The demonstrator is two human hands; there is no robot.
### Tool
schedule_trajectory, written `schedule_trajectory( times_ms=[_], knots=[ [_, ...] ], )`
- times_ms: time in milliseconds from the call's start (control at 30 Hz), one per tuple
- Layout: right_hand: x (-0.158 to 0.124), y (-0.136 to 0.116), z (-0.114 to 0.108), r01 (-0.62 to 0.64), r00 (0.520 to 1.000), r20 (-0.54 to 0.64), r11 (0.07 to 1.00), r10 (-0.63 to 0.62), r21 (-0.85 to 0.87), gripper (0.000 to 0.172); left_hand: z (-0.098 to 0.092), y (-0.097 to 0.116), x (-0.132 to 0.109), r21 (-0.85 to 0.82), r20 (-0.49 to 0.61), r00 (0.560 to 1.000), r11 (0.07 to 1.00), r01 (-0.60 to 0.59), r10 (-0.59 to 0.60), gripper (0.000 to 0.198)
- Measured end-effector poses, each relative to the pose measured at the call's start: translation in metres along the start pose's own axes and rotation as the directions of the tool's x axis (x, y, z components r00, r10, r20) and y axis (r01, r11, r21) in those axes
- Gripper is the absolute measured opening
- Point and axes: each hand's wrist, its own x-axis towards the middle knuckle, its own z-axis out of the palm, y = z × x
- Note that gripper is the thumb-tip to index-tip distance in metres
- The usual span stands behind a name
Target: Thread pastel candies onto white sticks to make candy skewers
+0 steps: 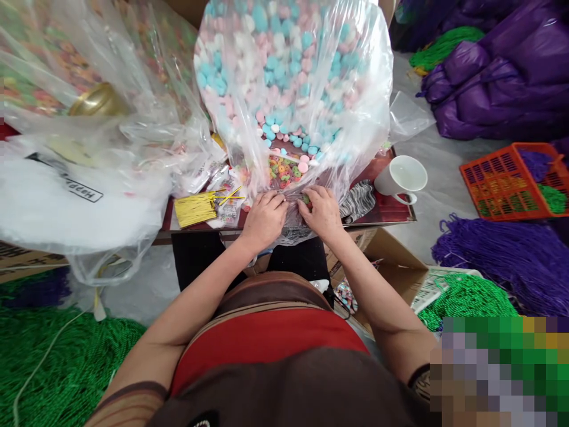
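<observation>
My left hand [265, 219] and my right hand [322, 212] are side by side at the near edge of a small dark red table [391, 207]. Both have fingers curled, pinching a small clear plastic packet [292, 204] of colourful ring-shaped candies between them. Right behind the packet a large clear plastic bag [293, 77] of pink, blue and white marshmallow-like sweets stands open, with loose coloured candy rings [284, 169] at its mouth. A bundle of yellow twist ties [195, 209] lies just left of my left hand.
A white mug [402, 177] stands on the table's right side, beside a striped cloth [358, 201]. More clear bags [89, 118] pile up at the left. Green beads [66, 362], purple beads [515, 261], an orange basket [511, 178] and an open cardboard box [391, 267] surround the table.
</observation>
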Motion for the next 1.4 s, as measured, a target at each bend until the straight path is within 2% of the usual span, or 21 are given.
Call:
schedule_trajectory(
  times_ms=[167, 300, 433, 533, 600, 767, 900, 1033, 1100, 1233, 1333, 1400],
  knots=[
    [0.008, 0.001, -0.01, 0.007, 0.999, -0.041, 0.998, -0.005, 0.067, 0.03, 0.001, 0.0, -0.002, -0.005, -0.025, 1.0, 1.0, -0.013, 0.013, 0.026],
    [0.028, -0.001, -0.019, 0.061, 0.996, -0.066, 0.994, -0.056, 0.086, 0.034, 0.0, -0.001, -0.004, 0.0, -0.045, 0.998, 0.999, -0.039, 0.038, 0.024],
    [0.041, -0.002, -0.02, 0.066, 0.996, 0.065, 0.998, -0.066, -0.004, 0.037, 0.0, 0.0, -0.004, 0.007, -0.058, 0.997, 0.999, -0.04, 0.04, 0.024],
    [0.036, 0.0, -0.02, 0.018, 0.992, 0.129, 0.994, -0.003, -0.111, 0.038, 0.001, 0.001, -0.004, -0.003, -0.057, 0.998, 0.999, -0.035, 0.035, 0.023],
    [0.03, 0.001, -0.023, 0.024, 0.99, 0.142, 0.99, -0.004, -0.137, 0.041, 0.001, 0.001, -0.004, -0.019, -0.053, 0.998, 0.999, -0.036, 0.035, 0.022],
    [0.035, -0.006, -0.026, 0.074, 0.987, 0.15, 0.988, -0.053, -0.135, 0.04, 0.001, 0.0, -0.005, -0.038, -0.099, 0.992, 0.996, -0.077, 0.073, 0.021],
    [0.054, -0.011, -0.02, 0.107, 0.977, 0.191, 0.994, -0.098, -0.035, 0.038, 0.001, -0.002, -0.006, -0.062, -0.103, 0.989, 0.991, -0.117, 0.11, 0.02],
    [0.072, -0.002, -0.015, -0.038, 0.999, 0.035, 0.998, 0.037, 0.039, 0.039, 0.002, -0.003, -0.006, -0.109, -0.109, 0.987, 0.986, -0.126, 0.114, 0.019],
    [0.078, 0.005, -0.012, -0.095, 0.995, -0.002, 0.995, 0.095, 0.025, 0.036, 0.001, -0.002, -0.006, -0.127, -0.096, 0.99, 0.985, -0.115, 0.103, 0.02],
    [0.09, 0.017, 0.001, -0.114, 0.993, 0.022, 0.993, 0.114, -0.013, 0.026, -0.001, -0.001, -0.005, -0.148, -0.058, 0.994, 0.984, -0.096, 0.089, 0.02],
    [0.097, 0.029, 0.01, -0.151, 0.984, -0.081, 0.984, 0.159, 0.093, 0.02, -0.003, -0.001, -0.004, -0.148, -0.039, 0.996, 0.985, -0.084, 0.079, 0.02],
    [0.099, 0.033, 0.009, -0.176, 0.967, -0.157, 0.973, 0.199, 0.152, 0.022, -0.004, -0.001, -0.005, -0.152, -0.025, 0.997, 0.985, -0.077, 0.074, 0.02]
  ],
)
